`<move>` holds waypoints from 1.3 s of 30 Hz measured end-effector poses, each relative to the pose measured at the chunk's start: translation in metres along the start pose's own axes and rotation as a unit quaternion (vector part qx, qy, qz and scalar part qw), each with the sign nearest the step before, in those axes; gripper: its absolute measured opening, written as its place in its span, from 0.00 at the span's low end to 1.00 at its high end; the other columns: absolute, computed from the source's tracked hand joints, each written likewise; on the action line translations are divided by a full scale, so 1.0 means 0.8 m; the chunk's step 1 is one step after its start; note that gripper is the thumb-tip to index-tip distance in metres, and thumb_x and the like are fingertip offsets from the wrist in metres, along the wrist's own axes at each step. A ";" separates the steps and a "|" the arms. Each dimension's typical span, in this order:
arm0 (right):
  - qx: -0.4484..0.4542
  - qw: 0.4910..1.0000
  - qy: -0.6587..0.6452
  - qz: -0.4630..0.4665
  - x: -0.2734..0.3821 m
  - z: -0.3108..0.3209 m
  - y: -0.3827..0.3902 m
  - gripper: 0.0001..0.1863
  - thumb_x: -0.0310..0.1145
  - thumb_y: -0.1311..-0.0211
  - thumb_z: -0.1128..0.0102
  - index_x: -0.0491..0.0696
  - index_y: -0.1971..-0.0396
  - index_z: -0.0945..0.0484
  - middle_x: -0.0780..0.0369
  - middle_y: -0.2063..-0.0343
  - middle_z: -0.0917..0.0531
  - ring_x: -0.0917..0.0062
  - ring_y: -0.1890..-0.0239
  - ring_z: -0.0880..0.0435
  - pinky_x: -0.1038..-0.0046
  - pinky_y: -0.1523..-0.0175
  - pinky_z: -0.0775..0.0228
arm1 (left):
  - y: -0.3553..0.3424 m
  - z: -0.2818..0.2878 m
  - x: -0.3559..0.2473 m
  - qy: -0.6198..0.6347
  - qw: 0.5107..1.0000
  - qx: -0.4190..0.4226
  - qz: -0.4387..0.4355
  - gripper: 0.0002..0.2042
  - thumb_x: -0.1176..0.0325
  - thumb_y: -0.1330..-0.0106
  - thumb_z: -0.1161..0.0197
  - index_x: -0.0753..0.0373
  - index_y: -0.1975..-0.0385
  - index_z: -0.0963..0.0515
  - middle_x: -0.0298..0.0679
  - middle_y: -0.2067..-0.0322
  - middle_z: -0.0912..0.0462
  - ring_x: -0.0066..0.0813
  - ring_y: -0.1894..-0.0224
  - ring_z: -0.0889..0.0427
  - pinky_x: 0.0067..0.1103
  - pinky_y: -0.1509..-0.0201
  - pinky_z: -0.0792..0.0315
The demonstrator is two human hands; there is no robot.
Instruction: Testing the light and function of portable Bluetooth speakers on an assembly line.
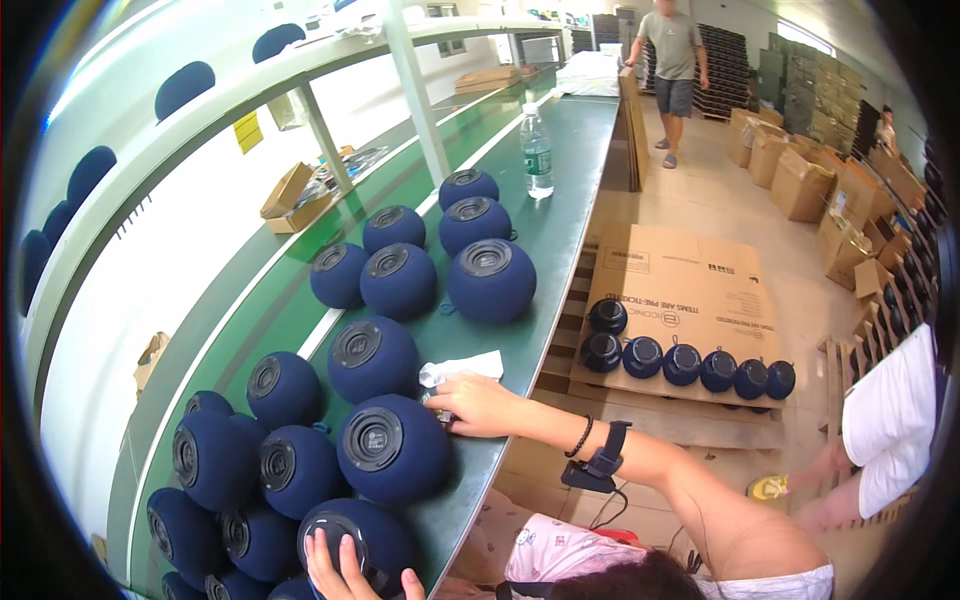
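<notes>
Several round dark-blue fabric-covered speakers, each with a black circular base facing up, stand on the green workbench. At the near edge, my left hand rests with fingers spread on the black ring of the nearest speaker. My right hand reaches across the bench, fingers bent and closed around something small, mostly hidden. It lies beside a crumpled white wipe and just right of two large speakers, one nearer and one behind it.
A clear water bottle stands farther along the bench. Metal shelf posts rise on its left. More speakers line a flattened cardboard sheet on a pallet at right. A person walks in the aisle; another person's leg shows at right.
</notes>
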State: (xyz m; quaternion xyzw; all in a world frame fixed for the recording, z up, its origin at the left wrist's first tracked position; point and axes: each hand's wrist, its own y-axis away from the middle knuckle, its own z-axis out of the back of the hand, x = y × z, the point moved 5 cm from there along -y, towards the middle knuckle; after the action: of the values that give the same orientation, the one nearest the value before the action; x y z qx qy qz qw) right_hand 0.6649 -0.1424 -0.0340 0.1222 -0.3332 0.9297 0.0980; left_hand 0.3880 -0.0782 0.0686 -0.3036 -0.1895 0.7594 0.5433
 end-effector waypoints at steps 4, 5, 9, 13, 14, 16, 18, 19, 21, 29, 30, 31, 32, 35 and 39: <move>0.007 0.999 0.025 -0.021 0.001 -0.004 0.001 0.10 0.31 0.49 0.39 0.46 0.67 0.25 0.56 0.71 0.20 0.61 0.61 0.21 0.63 0.55 0.27 | 0.019 -0.011 0.002 -0.059 0.997 -0.016 -0.038 0.26 0.58 0.43 0.38 0.63 0.45 0.26 0.52 0.42 0.28 0.56 0.38 0.33 0.47 0.33 0.45; 0.006 0.998 0.061 -0.024 0.005 -0.004 -0.002 0.10 0.31 0.48 0.40 0.46 0.66 0.26 0.56 0.71 0.20 0.61 0.61 0.20 0.64 0.56 0.26 | 0.021 -0.009 0.005 -0.052 0.998 -0.014 -0.034 0.25 0.59 0.43 0.38 0.63 0.46 0.25 0.52 0.43 0.27 0.56 0.38 0.32 0.47 0.33 0.45; 0.055 0.984 0.165 -0.037 0.022 0.001 -0.003 0.11 0.30 0.47 0.43 0.45 0.63 0.27 0.55 0.72 0.20 0.60 0.63 0.19 0.64 0.59 0.25 | 0.021 0.000 0.007 0.000 0.999 -0.037 -0.029 0.23 0.66 0.46 0.36 0.65 0.49 0.24 0.53 0.46 0.26 0.56 0.39 0.31 0.45 0.34 0.42; 0.031 0.996 0.069 -0.047 0.002 0.016 -0.001 0.12 0.30 0.45 0.44 0.44 0.61 0.28 0.54 0.70 0.20 0.59 0.63 0.19 0.63 0.59 0.25 | 0.016 0.004 -0.001 0.031 0.996 -0.067 -0.046 0.21 0.69 0.46 0.37 0.66 0.51 0.24 0.53 0.46 0.26 0.59 0.41 0.30 0.44 0.35 0.39; 0.015 0.998 0.039 -0.045 0.004 0.029 -0.007 0.11 0.29 0.44 0.45 0.44 0.61 0.28 0.54 0.69 0.20 0.58 0.63 0.19 0.62 0.59 0.26 | 0.016 0.010 0.000 0.045 0.994 -0.090 -0.040 0.20 0.69 0.46 0.37 0.66 0.51 0.23 0.53 0.47 0.25 0.60 0.42 0.29 0.44 0.35 0.39; -0.089 0.995 -0.029 -0.022 0.027 0.078 -0.007 0.09 0.25 0.43 0.46 0.43 0.62 0.29 0.55 0.70 0.22 0.61 0.65 0.20 0.66 0.58 0.27 | 0.016 0.021 -0.003 0.066 0.991 -0.111 -0.044 0.23 0.69 0.49 0.31 0.64 0.50 0.24 0.50 0.47 0.27 0.59 0.41 0.32 0.43 0.36 0.38; -0.020 0.969 -0.236 -0.071 0.073 0.093 -0.015 0.08 0.20 0.39 0.48 0.43 0.61 0.32 0.59 0.71 0.26 0.70 0.67 0.22 0.72 0.57 0.29 | 0.022 0.030 0.002 0.050 0.983 -0.167 -0.052 0.17 0.67 0.44 0.42 0.67 0.56 0.24 0.56 0.52 0.25 0.50 0.47 0.25 0.41 0.43 0.32; -0.010 0.947 -0.303 -0.101 0.075 0.108 0.008 0.09 0.19 0.37 0.49 0.43 0.59 0.35 0.60 0.71 0.28 0.74 0.67 0.24 0.74 0.57 0.30 | 0.005 0.002 -0.003 0.115 0.982 -0.137 -0.056 0.16 0.68 0.42 0.44 0.68 0.56 0.24 0.54 0.56 0.23 0.46 0.52 0.23 0.36 0.48 0.30; 0.027 0.894 -0.443 -0.058 0.106 0.096 0.024 0.11 0.20 0.32 0.51 0.44 0.56 0.42 0.62 0.69 0.30 0.80 0.66 0.26 0.76 0.57 0.31 | -0.004 -0.008 -0.010 0.221 0.970 -0.098 -0.017 0.13 0.69 0.39 0.44 0.69 0.58 0.24 0.48 0.64 0.22 0.36 0.63 0.23 0.26 0.58 0.29; 0.148 0.871 -0.469 -0.010 0.213 0.081 0.023 0.17 0.24 0.32 0.47 0.39 0.48 0.38 0.56 0.63 0.22 0.76 0.63 0.18 0.76 0.57 0.27 | -0.009 0.002 0.000 0.417 0.904 0.052 0.072 0.04 0.77 0.37 0.40 0.70 0.71 0.21 0.41 0.80 0.27 0.28 0.80 0.26 0.21 0.77 0.35; 0.150 0.836 -0.525 -0.050 0.220 0.076 0.027 0.14 0.26 0.30 0.49 0.37 0.49 0.36 0.56 0.66 0.19 0.76 0.65 0.17 0.76 0.58 0.26 | 0.000 0.001 0.002 0.418 0.906 0.014 0.065 0.03 0.76 0.38 0.39 0.69 0.71 0.21 0.40 0.80 0.27 0.31 0.81 0.27 0.22 0.77 0.34; 0.133 0.828 -0.540 -0.074 0.226 0.067 0.033 0.13 0.26 0.30 0.49 0.37 0.50 0.35 0.57 0.66 0.18 0.77 0.65 0.17 0.76 0.58 0.25 | 0.004 0.003 0.001 0.377 0.925 -0.019 0.049 0.03 0.75 0.39 0.37 0.68 0.72 0.21 0.40 0.80 0.27 0.32 0.80 0.28 0.23 0.77 0.34; 0.113 0.820 -0.552 -0.100 0.229 0.059 0.038 0.12 0.26 0.30 0.50 0.36 0.51 0.33 0.57 0.67 0.18 0.77 0.66 0.17 0.75 0.58 0.24 | 0.006 0.004 -0.002 0.336 0.940 -0.049 0.030 0.03 0.75 0.41 0.36 0.67 0.72 0.21 0.39 0.80 0.28 0.33 0.80 0.28 0.25 0.77 0.34; 0.075 0.789 -0.593 -0.143 0.232 0.038 0.049 0.10 0.27 0.29 0.51 0.37 0.54 0.31 0.57 0.63 0.18 0.79 0.64 0.18 0.76 0.56 0.26 | 0.011 0.018 -0.002 0.121 0.992 -0.036 -0.011 0.09 0.65 0.46 0.31 0.63 0.72 0.20 0.37 0.76 0.26 0.35 0.74 0.25 0.28 0.72 0.31; 0.042 0.788 -0.604 -0.111 0.218 0.036 0.035 0.08 0.23 0.30 0.52 0.41 0.54 0.34 0.58 0.62 0.25 0.80 0.63 0.25 0.77 0.55 0.31 | -0.008 0.047 0.027 0.027 0.997 0.069 0.022 0.40 0.46 0.61 0.24 0.53 0.43 0.26 0.54 0.43 0.34 0.60 0.40 0.34 0.45 0.38 0.37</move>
State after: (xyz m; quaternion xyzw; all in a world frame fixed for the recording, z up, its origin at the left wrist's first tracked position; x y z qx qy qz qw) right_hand 0.4963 -0.1644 0.0217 0.6989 -0.2692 0.6621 -0.0261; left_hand 0.3627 -0.0543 0.0953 -0.2903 -0.1155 0.7739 0.5509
